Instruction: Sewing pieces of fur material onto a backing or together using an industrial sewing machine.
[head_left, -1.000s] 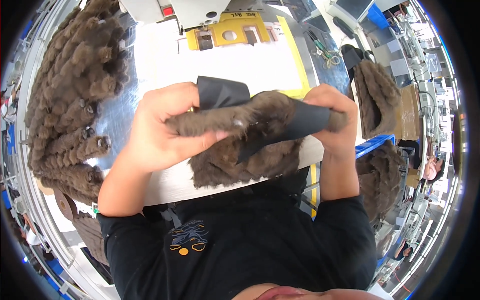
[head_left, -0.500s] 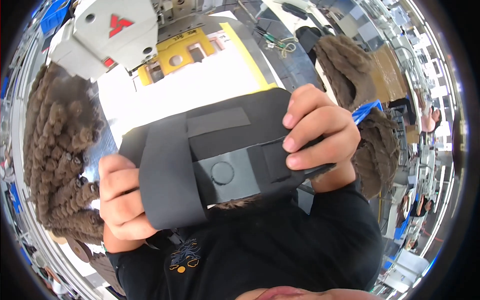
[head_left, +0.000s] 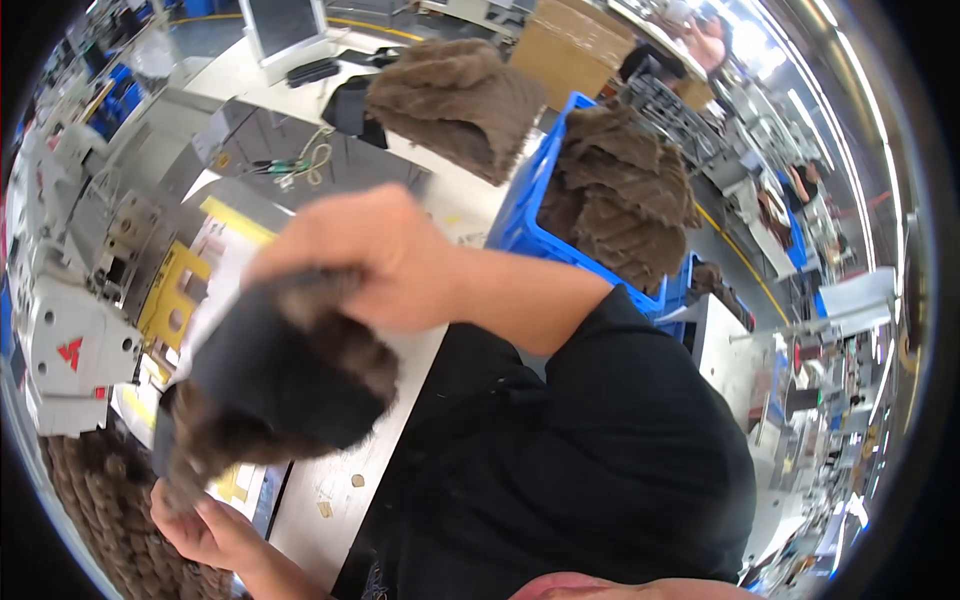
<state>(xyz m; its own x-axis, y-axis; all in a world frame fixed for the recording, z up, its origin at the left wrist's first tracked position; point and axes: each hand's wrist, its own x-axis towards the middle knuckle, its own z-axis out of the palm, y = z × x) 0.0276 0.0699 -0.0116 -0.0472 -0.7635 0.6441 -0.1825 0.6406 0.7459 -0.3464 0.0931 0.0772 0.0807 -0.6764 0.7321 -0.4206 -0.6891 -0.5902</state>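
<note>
My right hand (head_left: 365,255), blurred by motion, grips the upper end of a brown fur piece with black backing fabric (head_left: 270,365), which hangs folded over the worktable (head_left: 320,510). Lower left, my left hand (head_left: 205,530) pinches the piece's lower end. Behind the piece, at the left, is a white sewing machine (head_left: 70,320) with a yellow template plate (head_left: 172,305) beside it.
A blue crate (head_left: 515,210) heaped with fur pieces (head_left: 610,190) stands right of the worktable. Folded fur (head_left: 445,100), a cardboard box (head_left: 565,50) and cord-tied tools (head_left: 280,165) lie beyond. Bundled fur (head_left: 95,500) is lower left. A person (head_left: 705,45) sits farther back.
The view has swung toward the right. The piece, whose black side lay flat between my hands, is now tilted and folded, with my right hand higher and my left hand lower.
</note>
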